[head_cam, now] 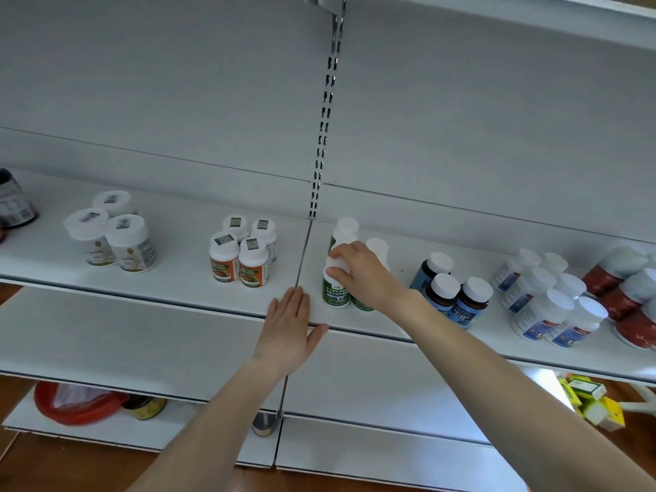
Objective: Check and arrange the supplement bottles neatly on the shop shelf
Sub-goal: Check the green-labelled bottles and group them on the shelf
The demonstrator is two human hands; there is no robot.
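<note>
While our right hand (358,275) grips the green bottle (335,294) mid-frame, left hand (289,324) flat on shelf (142,289) | we judge tidying midway, right-frame white bottles (543,310) ragged.

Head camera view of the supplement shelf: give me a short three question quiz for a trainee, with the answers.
1. True or false: the left hand grips a bottle.
2. Which label is on the bottle whose cap the right hand holds? A orange, B green, C red.
3. How many orange-label bottles stand grouped together?
Key: 1 false, it lies flat on the front edge of the shelf. 2 B, the green-label bottle. 3 four.
</note>
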